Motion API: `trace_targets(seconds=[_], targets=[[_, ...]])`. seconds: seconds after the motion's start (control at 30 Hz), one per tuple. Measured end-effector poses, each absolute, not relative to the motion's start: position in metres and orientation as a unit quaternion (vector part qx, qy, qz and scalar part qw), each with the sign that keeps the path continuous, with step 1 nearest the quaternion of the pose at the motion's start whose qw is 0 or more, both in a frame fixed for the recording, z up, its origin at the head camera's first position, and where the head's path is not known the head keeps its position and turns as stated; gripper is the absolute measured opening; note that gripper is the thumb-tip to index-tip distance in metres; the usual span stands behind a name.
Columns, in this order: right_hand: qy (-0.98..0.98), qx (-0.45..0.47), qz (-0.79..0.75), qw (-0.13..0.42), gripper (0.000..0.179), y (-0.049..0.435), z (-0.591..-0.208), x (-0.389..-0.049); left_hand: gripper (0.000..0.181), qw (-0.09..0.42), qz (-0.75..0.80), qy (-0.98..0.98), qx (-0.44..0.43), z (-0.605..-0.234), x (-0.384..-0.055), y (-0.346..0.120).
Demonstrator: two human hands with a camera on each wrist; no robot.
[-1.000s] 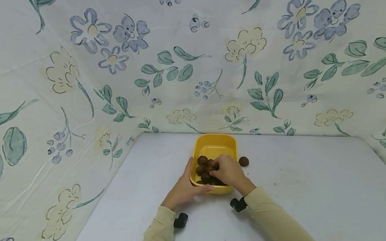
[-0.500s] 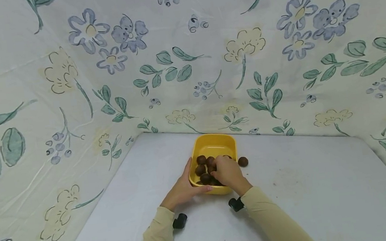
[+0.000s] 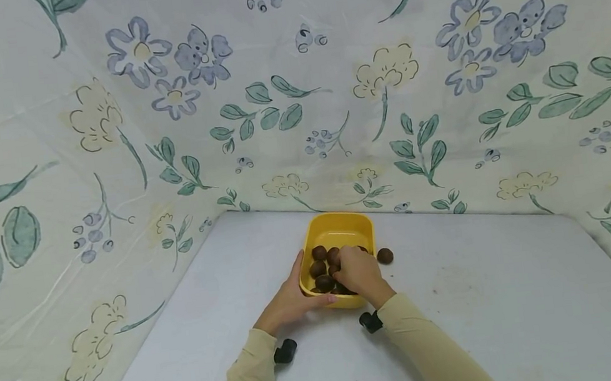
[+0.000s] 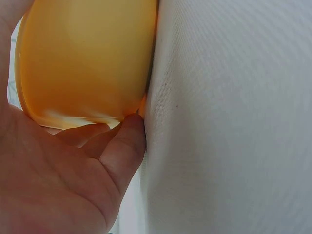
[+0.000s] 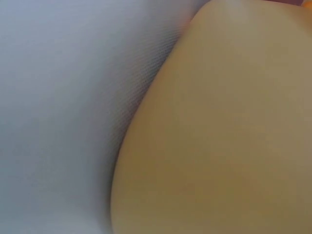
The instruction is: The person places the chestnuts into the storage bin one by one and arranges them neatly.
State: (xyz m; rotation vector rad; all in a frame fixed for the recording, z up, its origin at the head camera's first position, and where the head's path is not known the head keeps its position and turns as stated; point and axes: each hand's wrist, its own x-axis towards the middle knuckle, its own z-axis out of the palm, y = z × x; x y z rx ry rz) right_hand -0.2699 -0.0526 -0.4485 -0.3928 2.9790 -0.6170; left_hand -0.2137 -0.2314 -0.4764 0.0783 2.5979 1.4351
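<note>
A yellow tub with rounded corners stands on the table in the head view, several brown balls gathered in its near half. My left hand holds it at the near left corner, fingers along the side and thumb across the front wall. In the left wrist view, fingertips tuck against the tub's lower edge. My right hand reaches down inside among the balls; its fingertips are hidden, so what they hold cannot be seen. The tub's wall fills much of the right wrist view.
One loose brown ball lies on the white table just right of the tub. A floral cloth hangs behind the table and along its left side. Small dark crumbs dot the tabletop on the right.
My right hand has sunk slightly deeper into the tub and shifted a little toward me; a ball now shows behind it. Left hand and tub stay in place.
</note>
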Motion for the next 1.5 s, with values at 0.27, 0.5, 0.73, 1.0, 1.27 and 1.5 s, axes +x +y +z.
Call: trace_targets(seconds=[0.27,0.5,0.73,1.0,1.27,1.5], targets=[[0.969,-0.131,-0.204,0.036,0.026,-0.053,-0.448,-0.269,0.129,0.086,0.48,0.873,0.023,-0.475,-0.213,-0.231],[0.966,-0.13,-0.221,0.037,0.023,-0.051,-0.447,-0.267,0.128,0.086,0.483,0.871,0.02,-0.475,-0.213,-0.23],[0.935,-0.153,-0.318,0.017,0.011,-0.043,-0.449,-0.267,0.13,0.086,0.482,0.872,0.02,-0.478,-0.213,-0.229],[0.875,-0.152,-0.459,-0.028,0.013,-0.023,-0.439,-0.27,0.13,0.081,0.485,0.87,0.017,-0.476,-0.213,-0.229],[0.851,-0.123,-0.508,-0.057,0.02,0.011,-0.426,-0.275,0.134,0.082,0.503,0.86,0.029,-0.477,-0.215,-0.231],[0.854,-0.08,-0.506,-0.089,0.025,0.043,-0.426,-0.281,0.135,0.083,0.493,0.865,0.025,-0.475,-0.215,-0.23]])
